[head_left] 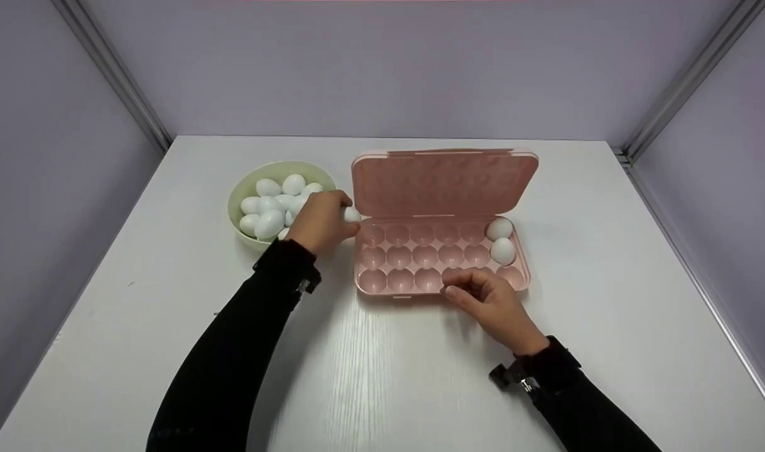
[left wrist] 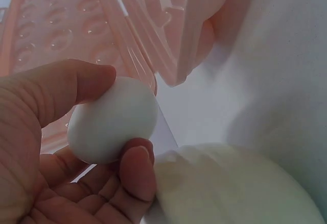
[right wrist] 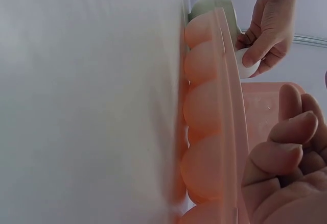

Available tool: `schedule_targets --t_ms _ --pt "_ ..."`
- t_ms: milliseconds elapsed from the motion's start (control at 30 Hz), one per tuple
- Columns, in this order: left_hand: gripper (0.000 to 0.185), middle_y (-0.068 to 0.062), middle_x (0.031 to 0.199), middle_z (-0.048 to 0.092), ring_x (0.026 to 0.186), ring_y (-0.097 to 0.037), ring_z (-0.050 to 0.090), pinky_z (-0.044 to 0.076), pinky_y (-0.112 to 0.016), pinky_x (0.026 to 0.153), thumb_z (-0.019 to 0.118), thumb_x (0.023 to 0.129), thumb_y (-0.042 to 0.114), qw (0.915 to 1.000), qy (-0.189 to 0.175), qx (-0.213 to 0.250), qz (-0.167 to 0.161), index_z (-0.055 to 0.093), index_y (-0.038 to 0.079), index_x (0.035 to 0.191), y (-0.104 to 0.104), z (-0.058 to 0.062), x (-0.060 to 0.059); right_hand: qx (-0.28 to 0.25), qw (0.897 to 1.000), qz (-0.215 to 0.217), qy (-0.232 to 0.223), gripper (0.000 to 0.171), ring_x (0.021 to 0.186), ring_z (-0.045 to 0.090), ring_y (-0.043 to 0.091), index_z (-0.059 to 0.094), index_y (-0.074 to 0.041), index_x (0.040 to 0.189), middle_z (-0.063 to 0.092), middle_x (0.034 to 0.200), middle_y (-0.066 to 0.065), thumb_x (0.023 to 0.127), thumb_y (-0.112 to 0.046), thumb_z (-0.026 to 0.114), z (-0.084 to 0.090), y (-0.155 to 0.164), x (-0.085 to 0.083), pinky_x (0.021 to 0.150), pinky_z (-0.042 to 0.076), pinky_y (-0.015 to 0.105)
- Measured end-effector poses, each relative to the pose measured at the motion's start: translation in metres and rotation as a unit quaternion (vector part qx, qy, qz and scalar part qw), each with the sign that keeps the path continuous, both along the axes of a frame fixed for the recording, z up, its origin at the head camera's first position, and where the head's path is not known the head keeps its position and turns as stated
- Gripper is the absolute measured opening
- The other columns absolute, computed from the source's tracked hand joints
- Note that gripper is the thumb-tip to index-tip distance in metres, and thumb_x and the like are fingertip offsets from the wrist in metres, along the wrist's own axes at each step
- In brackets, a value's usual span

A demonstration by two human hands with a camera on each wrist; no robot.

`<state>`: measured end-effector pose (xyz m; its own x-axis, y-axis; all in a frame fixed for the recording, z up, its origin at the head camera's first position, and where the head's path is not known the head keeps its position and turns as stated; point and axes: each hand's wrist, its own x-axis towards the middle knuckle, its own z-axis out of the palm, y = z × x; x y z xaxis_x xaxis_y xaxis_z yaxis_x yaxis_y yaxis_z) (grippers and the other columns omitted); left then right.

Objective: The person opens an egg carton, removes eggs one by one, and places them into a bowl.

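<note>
My left hand (head_left: 323,221) pinches a white egg (left wrist: 115,119) between thumb and fingers, in the gap between the bowl and the carton's left back corner. The pink egg carton (head_left: 399,269) lies with its lid (head_left: 445,182) raised at the back. Two white eggs sit in its right-hand column, in the back cup (head_left: 499,229) and the middle cup (head_left: 502,251). Over the carton's front edge hovers my right hand (head_left: 489,307), its fingers loosely curled around nothing. The left hand partly hides the pale green bowl (head_left: 235,220), which holds several white eggs (head_left: 269,223).
A white table (head_left: 357,376) carries the bowl and the carton. Pale panels (head_left: 389,75) rise behind and at both sides, with metal posts (head_left: 115,69) at the corners. Black sleeves and wrist straps cover both forearms.
</note>
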<state>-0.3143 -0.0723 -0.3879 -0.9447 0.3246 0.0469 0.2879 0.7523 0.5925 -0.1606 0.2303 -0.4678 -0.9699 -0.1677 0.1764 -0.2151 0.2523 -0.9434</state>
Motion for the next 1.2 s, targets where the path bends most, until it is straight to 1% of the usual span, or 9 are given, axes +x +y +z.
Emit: schedule_targets --t_ms 133,233,400,533,633,767,867,1033,1200 --pt "0.047 -0.022 0.125 0.075 0.117 -0.036 0.07 0.055 -0.046 0.107 0.077 0.085 0.015 1.0 0.002 0.008 0.005 0.071 -0.006 0.127 -0.002 -0.001 -0.001 0.01 1.0 0.0 -0.003 0.028 0.095 0.071 0.006 0.07 0.008 0.122 0.077 0.112 0.018 0.101 -0.011 0.073 0.001 0.0 -0.001 0.079 0.056 0.018" --pt "0.045 -0.022 0.121 0.076 0.113 -0.036 0.07 0.056 -0.046 0.104 0.077 0.084 0.015 0.9995 0.018 0.023 0.011 0.073 -0.006 0.123 -0.005 -0.001 -0.004 0.01 1.0 -0.001 -0.004 0.029 0.093 0.07 0.006 0.07 0.008 0.121 0.077 0.111 0.019 0.101 -0.011 0.074 0.001 0.0 -0.001 0.077 0.055 0.018" --pt "0.036 -0.02 0.113 0.077 0.097 -0.03 0.069 0.058 -0.039 0.09 0.075 0.087 0.017 0.9979 0.033 0.05 0.024 0.074 -0.004 0.117 -0.013 -0.002 -0.01 0.01 1.0 -0.001 -0.001 0.028 0.092 0.07 0.006 0.071 0.008 0.121 0.077 0.109 0.017 0.101 -0.012 0.074 -0.001 -0.002 -0.001 0.076 0.054 0.018" --pt "0.035 -0.019 0.116 0.075 0.084 -0.03 0.075 0.061 -0.035 0.076 0.072 0.093 0.02 0.9952 0.014 0.085 0.048 0.07 -0.003 0.12 -0.022 -0.002 -0.014 0.006 1.0 0.007 0.004 0.028 0.092 0.07 0.005 0.071 0.008 0.121 0.077 0.109 0.015 0.101 -0.011 0.074 -0.001 -0.004 -0.001 0.077 0.055 0.018" --pt "0.036 -0.021 0.12 0.073 0.092 -0.033 0.076 0.062 -0.039 0.081 0.069 0.095 0.02 0.9924 0.008 0.094 0.078 0.069 -0.003 0.122 -0.028 -0.002 -0.019 0.006 1.0 0.009 0.01 0.027 0.091 0.07 0.004 0.071 0.008 0.121 0.077 0.108 0.013 0.1 -0.01 0.074 -0.001 -0.004 -0.002 0.076 0.054 0.017" --pt "0.039 -0.024 0.125 0.072 0.111 -0.035 0.068 0.058 -0.046 0.098 0.066 0.093 0.014 0.9915 0.01 0.069 0.11 0.068 -0.006 0.126 -0.03 -0.003 -0.027 0.005 1.0 0.012 0.012 0.026 0.089 0.069 0.004 0.071 0.009 0.119 0.076 0.107 0.018 0.1 -0.009 0.073 -0.001 -0.005 -0.001 0.075 0.054 0.017" --pt "0.043 -0.027 0.13 0.07 0.119 -0.04 0.068 0.056 -0.051 0.105 0.064 0.092 0.009 0.9921 0.017 0.035 0.12 0.067 -0.008 0.131 -0.028 -0.006 -0.032 0.002 1.0 0.018 0.009 0.027 0.09 0.069 0.004 0.07 0.01 0.12 0.074 0.109 0.026 0.101 -0.009 0.073 -0.001 -0.005 -0.001 0.075 0.054 0.017" --pt "0.044 -0.031 0.134 0.066 0.127 -0.046 0.064 0.054 -0.055 0.108 0.064 0.096 0.009 0.9901 0.053 -0.032 0.126 0.066 -0.009 0.135 -0.022 -0.011 -0.036 -0.01 1.0 0.017 0.001 0.028 0.096 0.072 0.008 0.07 0.009 0.122 0.076 0.113 0.022 0.101 -0.01 0.072 0.001 -0.006 -0.001 0.079 0.056 0.018" --pt "0.044 -0.031 0.138 0.062 0.124 -0.047 0.065 0.055 -0.057 0.106 0.066 0.101 0.013 0.9875 0.073 -0.055 0.128 0.063 -0.003 0.142 -0.019 -0.015 -0.033 -0.033 0.999 0.021 -0.004 0.026 0.103 0.075 0.015 0.07 0.008 0.122 0.073 0.12 0.027 0.101 -0.008 0.072 0.003 -0.006 -0.003 0.085 0.059 0.02"
